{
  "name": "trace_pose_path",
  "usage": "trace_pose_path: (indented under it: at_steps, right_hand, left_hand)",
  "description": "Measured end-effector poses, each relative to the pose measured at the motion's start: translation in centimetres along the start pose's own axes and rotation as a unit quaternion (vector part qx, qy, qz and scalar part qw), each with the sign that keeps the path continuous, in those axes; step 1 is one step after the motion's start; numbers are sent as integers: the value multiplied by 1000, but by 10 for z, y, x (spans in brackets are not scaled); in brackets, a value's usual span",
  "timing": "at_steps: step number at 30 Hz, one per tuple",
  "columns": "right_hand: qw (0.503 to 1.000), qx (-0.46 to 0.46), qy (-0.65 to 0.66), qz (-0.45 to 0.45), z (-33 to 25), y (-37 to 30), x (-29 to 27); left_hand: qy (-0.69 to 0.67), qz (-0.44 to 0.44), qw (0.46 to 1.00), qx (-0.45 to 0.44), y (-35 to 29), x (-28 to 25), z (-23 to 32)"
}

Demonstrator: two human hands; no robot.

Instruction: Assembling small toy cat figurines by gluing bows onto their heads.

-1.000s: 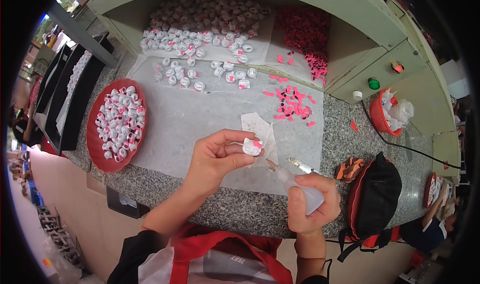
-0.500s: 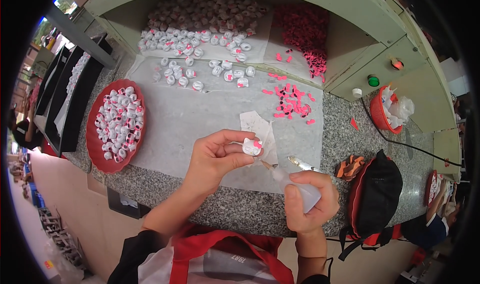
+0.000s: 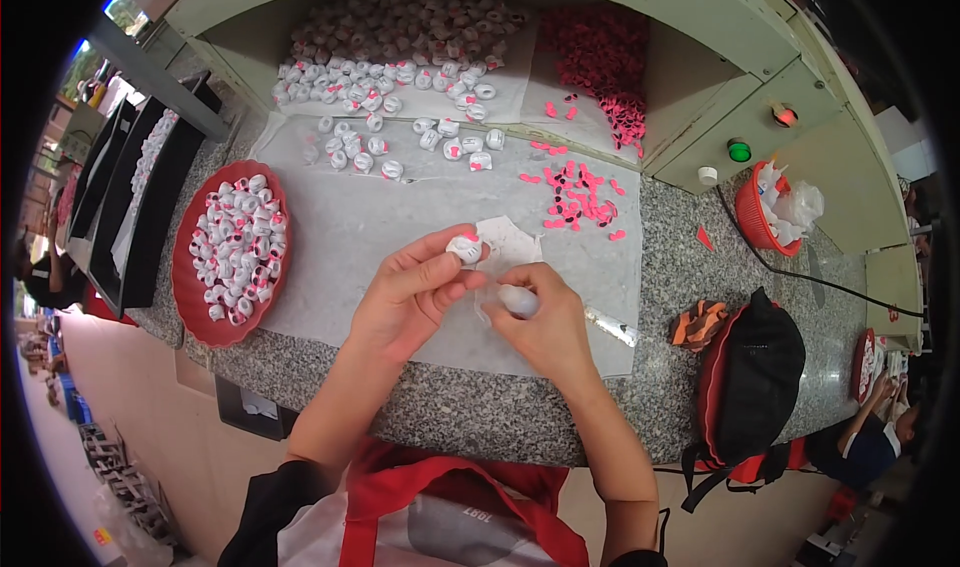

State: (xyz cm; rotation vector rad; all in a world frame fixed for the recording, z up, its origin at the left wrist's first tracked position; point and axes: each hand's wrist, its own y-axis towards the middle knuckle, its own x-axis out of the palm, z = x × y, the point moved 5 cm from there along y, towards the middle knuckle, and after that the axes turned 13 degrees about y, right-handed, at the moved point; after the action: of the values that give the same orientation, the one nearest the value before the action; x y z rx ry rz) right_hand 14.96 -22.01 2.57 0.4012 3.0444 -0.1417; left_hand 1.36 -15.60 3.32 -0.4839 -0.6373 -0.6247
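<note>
My left hand (image 3: 408, 285) pinches a small white cat-head figure (image 3: 464, 251) with a pink bow between thumb and fingers, above the sheet-covered bench. Close beside it, my right hand (image 3: 545, 325) is closed round a translucent squeeze bottle (image 3: 518, 301); its nozzle cannot be made out. A scrap of stained white paper (image 3: 508, 239) lies just beyond both hands. To the right of my right hand rests a silvery, wrapped stick-like tool (image 3: 612, 327). Farther off, small pink bow pieces (image 3: 580, 197) are scattered on the sheet, and several more white heads (image 3: 352, 150) lie at the far left.
A red scalloped tray (image 3: 284, 267) full of white heads stands at the left. Behind, a shelf (image 3: 512, 131) holds piles of heads and bows. At the right are a red basket (image 3: 756, 229) with plastic scraps, a black cable (image 3: 830, 307) and a black bag (image 3: 756, 387).
My left hand has moved up and left with the cat-head figure, which is now turned. My right hand has swung left and up with the bottle, tilting it differently.
</note>
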Motion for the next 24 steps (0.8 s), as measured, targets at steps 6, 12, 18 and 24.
trace_pose_path:
  at_steps: [6,12,18,24]
  right_hand:
    - [942,-170,-289,1,-3,3,6]
    - [941,21,333,51,-17,-1,-15]
    - [971,-41,223,78,-21,-3,-24]
    - [995,-72,-5,67,-45,-12,-48]
  left_hand:
    - [72,99,990,66,-1,-7,11]
    - [267,121,952,85,-8,12,1]
    - [268,-7,961,71,-9,27,-2]
    - [246,4,963,109,-10,26,5]
